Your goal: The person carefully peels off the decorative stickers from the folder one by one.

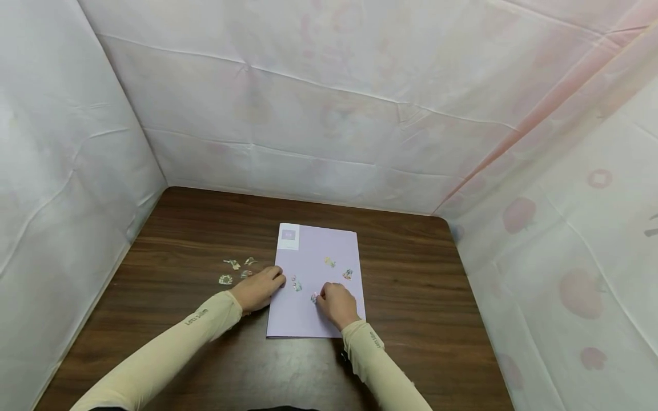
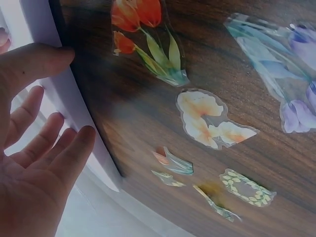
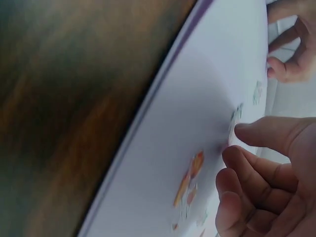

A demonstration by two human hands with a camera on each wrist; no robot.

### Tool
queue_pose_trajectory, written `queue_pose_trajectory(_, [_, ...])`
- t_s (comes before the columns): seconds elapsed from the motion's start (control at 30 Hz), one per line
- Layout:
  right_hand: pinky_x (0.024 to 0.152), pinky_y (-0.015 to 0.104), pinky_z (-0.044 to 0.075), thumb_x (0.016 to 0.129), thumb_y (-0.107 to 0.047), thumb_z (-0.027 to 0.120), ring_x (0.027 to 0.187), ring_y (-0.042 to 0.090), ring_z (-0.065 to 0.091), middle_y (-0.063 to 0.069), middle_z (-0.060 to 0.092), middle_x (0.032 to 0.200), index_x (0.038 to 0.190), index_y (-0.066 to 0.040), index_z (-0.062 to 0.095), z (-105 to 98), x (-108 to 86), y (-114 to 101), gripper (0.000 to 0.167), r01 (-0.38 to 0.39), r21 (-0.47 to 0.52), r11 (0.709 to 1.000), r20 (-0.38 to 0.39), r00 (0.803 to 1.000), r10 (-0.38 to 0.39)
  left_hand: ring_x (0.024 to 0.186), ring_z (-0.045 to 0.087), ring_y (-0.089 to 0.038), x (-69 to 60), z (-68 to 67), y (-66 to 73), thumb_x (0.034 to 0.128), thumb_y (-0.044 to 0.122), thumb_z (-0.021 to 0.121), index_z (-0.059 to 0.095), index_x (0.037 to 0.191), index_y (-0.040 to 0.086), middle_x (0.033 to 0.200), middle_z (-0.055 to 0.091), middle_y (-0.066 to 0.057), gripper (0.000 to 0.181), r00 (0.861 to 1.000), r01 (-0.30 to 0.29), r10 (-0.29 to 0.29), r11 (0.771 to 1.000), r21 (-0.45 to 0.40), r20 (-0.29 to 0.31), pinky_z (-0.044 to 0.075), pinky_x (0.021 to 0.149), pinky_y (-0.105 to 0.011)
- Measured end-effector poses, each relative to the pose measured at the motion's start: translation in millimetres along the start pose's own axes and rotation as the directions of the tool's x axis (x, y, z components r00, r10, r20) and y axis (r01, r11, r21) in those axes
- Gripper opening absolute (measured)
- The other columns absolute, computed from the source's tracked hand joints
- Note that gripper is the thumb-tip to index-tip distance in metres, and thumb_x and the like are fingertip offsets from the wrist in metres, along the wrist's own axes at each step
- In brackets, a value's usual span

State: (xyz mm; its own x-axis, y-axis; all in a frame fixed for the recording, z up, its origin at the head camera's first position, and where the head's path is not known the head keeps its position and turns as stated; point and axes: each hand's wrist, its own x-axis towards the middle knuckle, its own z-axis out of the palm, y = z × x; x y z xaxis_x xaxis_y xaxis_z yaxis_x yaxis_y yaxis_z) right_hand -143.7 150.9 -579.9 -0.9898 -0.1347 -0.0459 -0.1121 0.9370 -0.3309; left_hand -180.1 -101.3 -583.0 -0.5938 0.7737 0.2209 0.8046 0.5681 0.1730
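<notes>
A lilac booklet [image 1: 319, 240] lies on the dark wooden table. My left hand [image 1: 259, 289] rests on its left edge; in the left wrist view the fingers of that hand [image 2: 44, 118] are spread and relaxed along the edge. My right hand [image 1: 338, 304] pinches a small floral sticker [image 1: 314, 297] between thumb and index finger at the booklet's lower part. The right wrist view shows the hand [image 3: 271, 173] with that sticker [image 3: 235, 123] at the fingertips, against the page. Other stickers lie on the booklet, including a yellowish one [image 1: 330, 262] and a reddish one [image 1: 348, 274].
Left of the booklet, several clear-edged flower stickers lie on the table: red tulips [image 2: 148, 39], purple tulips [image 2: 296, 74], an orange-white flower [image 2: 202, 118] and a leafy wreath [image 2: 247, 187]. Pale patterned sheets [image 1: 319, 114] hang around the table's far side and both sides.
</notes>
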Motion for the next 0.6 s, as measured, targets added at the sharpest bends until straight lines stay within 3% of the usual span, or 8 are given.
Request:
queue_pose_trajectory(0.23, [0.049,0.032,0.046,0.090,-0.022,0.074,0.055,0.013,0.054,-0.002,0.060,0.064,0.073,-0.013,0.067,6.2,-3.7,-4.3,0.020,-0.007,0.001,1.000,-0.056,0.998,0.007,0.093,0.056,-0.025,-0.2,-1.6,2.7,0.0824,0.001,0.076,0.061,0.105,0.005,0.107,0.053,-0.012,0.027,1.000,0.007,-0.007,1.000,0.005,-0.010,0.052,0.077,-0.036])
queue_pose_trajectory(0.43, [0.047,0.032,0.043,0.089,-0.022,0.071,0.052,0.013,0.050,-0.004,0.057,0.062,0.069,-0.015,0.063,6.2,-3.3,-4.6,0.023,-0.087,0.073,0.994,0.001,0.996,0.087,0.094,0.057,-0.025,-0.7,-2.7,5.4,0.0823,0.001,0.077,0.062,0.104,0.005,0.108,0.054,-0.012,0.027,1.000,0.005,-0.005,1.000,0.013,-0.003,0.052,0.079,-0.036])
queue_pose_trajectory(0.6, [0.047,0.031,0.042,0.088,-0.023,0.072,0.052,0.013,0.049,-0.003,0.054,0.061,0.069,-0.014,0.061,9.3,-5.0,-3.3,0.024,-0.090,0.105,0.990,0.017,0.996,0.089,0.095,0.057,-0.026,-1.9,-3.2,7.8,0.0815,0.000,0.077,0.062,0.104,0.004,0.109,0.055,-0.012,0.028,1.000,0.000,0.000,1.000,0.024,0.000,0.052,0.080,-0.036])
